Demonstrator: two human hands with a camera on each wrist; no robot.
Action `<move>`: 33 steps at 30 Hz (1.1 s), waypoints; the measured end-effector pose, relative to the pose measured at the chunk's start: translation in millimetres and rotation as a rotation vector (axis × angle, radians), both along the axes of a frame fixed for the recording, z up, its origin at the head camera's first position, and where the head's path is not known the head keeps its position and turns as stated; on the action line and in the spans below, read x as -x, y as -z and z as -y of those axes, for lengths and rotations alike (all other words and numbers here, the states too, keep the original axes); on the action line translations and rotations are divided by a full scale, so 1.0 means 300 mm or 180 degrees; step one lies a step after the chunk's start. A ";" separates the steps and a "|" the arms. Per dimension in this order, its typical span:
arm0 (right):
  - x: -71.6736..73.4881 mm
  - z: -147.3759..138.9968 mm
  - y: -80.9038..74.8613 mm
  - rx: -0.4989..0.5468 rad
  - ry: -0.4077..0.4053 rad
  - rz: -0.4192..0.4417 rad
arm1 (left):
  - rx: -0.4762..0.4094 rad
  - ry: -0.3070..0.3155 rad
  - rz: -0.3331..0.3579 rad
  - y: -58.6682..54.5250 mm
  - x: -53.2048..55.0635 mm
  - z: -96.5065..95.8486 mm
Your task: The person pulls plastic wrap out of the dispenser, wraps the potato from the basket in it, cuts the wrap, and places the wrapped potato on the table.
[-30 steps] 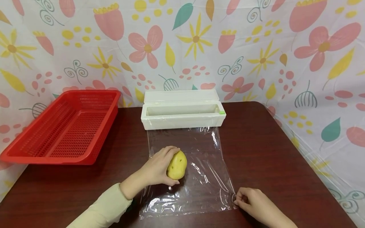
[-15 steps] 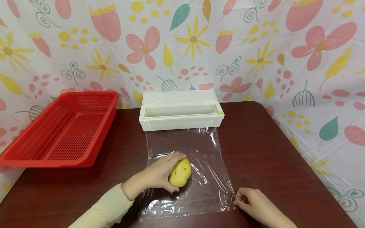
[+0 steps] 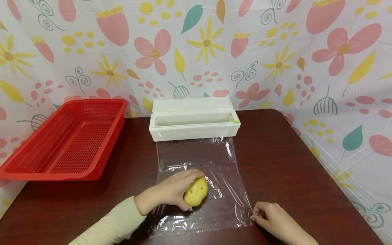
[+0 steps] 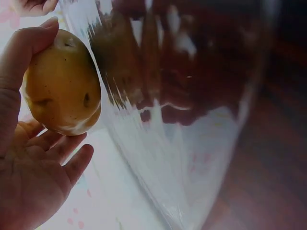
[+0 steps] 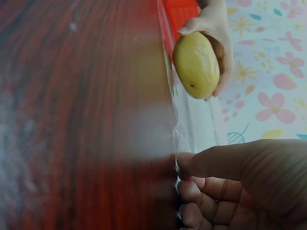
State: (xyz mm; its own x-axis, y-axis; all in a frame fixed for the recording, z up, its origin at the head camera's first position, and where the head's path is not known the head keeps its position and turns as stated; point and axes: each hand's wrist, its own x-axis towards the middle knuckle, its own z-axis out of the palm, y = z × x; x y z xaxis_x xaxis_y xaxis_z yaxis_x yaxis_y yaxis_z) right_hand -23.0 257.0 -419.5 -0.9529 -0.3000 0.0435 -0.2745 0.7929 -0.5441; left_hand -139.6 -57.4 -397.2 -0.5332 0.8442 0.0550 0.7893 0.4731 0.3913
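My left hand (image 3: 177, 188) grips a yellow potato (image 3: 196, 192) between thumb and fingers, close over the clear cling film (image 3: 214, 177). In the left wrist view the potato (image 4: 64, 84) shows dark eyes, with the thumb on one side and fingers along the other. The film runs from the white dispenser box (image 3: 196, 131) toward the front of the table. Its near right corner is pinched by my right hand (image 3: 269, 216). The right wrist view shows that thumb (image 5: 206, 163) against the index finger at the film's edge.
A red plastic basket (image 3: 101, 143) with a slotted bottom stands at the back left of the dark wooden table (image 3: 275, 163). The dispenser's lid (image 3: 193, 103) is raised, near the flower-patterned cloth (image 3: 196, 51) behind. A green tab (image 3: 236, 121) sits at the box's right end.
My left hand has carried the potato nearer and slightly right over the film. The right hand keeps its pinch on the film corner. The head view has shifted slightly.
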 end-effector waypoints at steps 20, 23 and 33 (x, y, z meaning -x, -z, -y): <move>0.003 -0.002 0.010 0.0012 0.0024 -0.0211 | 0.0105 0.0104 0.0427 -0.006 0.020 -0.015; 0.004 -0.003 0.011 0.0029 0.0012 -0.0259 | 0.0120 0.0085 0.0522 -0.012 0.020 -0.015; 0.004 -0.003 0.010 0.0037 0.0029 -0.0156 | 0.0068 0.0018 0.0534 -0.001 0.010 -0.007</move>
